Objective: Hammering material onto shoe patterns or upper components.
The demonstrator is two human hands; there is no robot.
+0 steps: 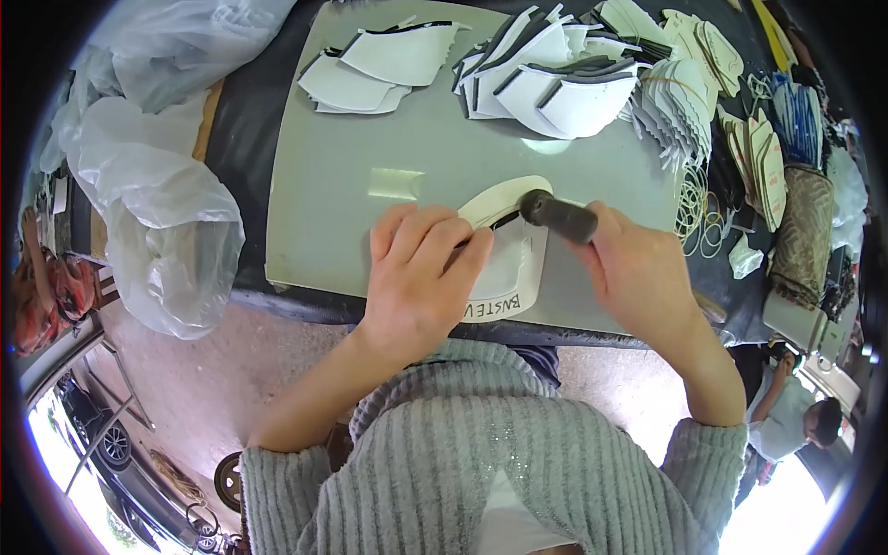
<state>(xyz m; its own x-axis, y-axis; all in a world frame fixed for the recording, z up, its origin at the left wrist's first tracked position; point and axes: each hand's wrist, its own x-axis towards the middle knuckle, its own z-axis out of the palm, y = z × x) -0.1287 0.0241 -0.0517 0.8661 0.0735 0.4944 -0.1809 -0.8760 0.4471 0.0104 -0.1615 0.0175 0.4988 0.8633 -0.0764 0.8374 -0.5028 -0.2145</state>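
Note:
A curved white template-like piece (528, 264) with handwriting along its near edge lies on the grey board (324, 213) in front of me. A short black strip (505, 220) shows across its upper part. My left hand (421, 264), fingers bent and bunched, presses on the left side of this piece; the fingertips hide what lies beneath them. In my right hand (638, 264) is a dark hammer-like tool (564, 218), its rounded end over the strip's right end. The fingers wrap around the tool's near end.
Stacks of white, black-edged curved pieces (402, 55) (555, 83) lie along the board's far side. At right are banded grey pieces (673, 111), cream pieces (763, 166), loose elastic bands (698, 213) and a patterned roll (800, 227). Plastic bags (153, 213) lie left. Another person (791, 412) is at lower right.

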